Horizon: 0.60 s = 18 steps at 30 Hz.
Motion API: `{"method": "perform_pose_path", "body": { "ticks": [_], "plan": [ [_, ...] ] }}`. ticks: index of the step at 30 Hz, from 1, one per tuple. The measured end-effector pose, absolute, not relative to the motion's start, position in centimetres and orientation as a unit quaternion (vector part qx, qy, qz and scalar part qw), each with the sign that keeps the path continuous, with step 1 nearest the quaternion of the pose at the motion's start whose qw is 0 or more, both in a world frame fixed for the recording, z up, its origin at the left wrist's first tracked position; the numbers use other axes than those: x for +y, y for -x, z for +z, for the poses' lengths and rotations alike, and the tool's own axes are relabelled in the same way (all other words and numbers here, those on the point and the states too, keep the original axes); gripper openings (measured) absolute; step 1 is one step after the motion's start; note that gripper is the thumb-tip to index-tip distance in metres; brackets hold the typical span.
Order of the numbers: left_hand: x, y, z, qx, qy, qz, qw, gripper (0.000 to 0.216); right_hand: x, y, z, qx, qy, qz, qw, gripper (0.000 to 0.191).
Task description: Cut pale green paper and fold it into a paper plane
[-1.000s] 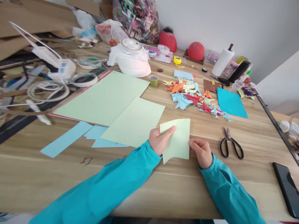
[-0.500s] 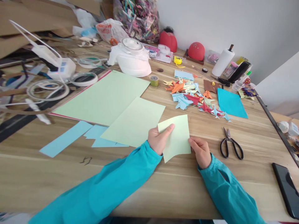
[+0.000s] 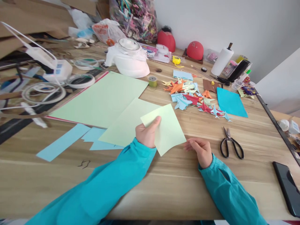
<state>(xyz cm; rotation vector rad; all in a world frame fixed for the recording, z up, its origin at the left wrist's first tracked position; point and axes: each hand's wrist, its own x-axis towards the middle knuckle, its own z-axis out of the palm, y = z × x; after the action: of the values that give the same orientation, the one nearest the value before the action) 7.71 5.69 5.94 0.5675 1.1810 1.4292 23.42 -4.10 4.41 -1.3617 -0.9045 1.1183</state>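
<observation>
My left hand (image 3: 147, 135) pinches a small pale green paper square (image 3: 167, 128) at its left edge, thumb on top, holding it turned above the wooden table (image 3: 164, 184). My right hand (image 3: 199, 150) rests just right of the square, fingers curled, its fingertips at the square's right corner; whether they still touch the paper is unclear. Both arms wear teal sleeves. A larger pale green sheet (image 3: 126, 120) lies under and left of the square.
Black scissors (image 3: 231, 146) lie right of my right hand. A pile of folded paper cranes (image 3: 192, 98) and a blue sheet (image 3: 231, 102) sit beyond. A big green sheet (image 3: 103, 97), light blue strips (image 3: 63, 144), a phone (image 3: 287, 187), tape rolls and clutter fill the left and back.
My left hand has carried the green square to the left and rotated it counterclockwise. My right hand has stayed in place and now sits at the square's right corner.
</observation>
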Motion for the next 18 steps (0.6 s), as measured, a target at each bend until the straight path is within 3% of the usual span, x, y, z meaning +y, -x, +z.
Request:
{"method": "perform_pose_path", "body": {
  "ticks": [11, 18],
  "plan": [
    [4.8, -8.5, 6.5, 0.484, -0.23, 0.585, 0.609, 0.045, -4.3, -23.3, 4.3, -0.448, 0.594, 0.447, 0.497, 0.036],
    [3.7, -9.6, 6.7, 0.402, -0.172, 0.494, 0.751, 0.057, -4.6, -24.0, 4.3, -0.463, 0.626, 0.371, 0.506, 0.034]
  ]
}}
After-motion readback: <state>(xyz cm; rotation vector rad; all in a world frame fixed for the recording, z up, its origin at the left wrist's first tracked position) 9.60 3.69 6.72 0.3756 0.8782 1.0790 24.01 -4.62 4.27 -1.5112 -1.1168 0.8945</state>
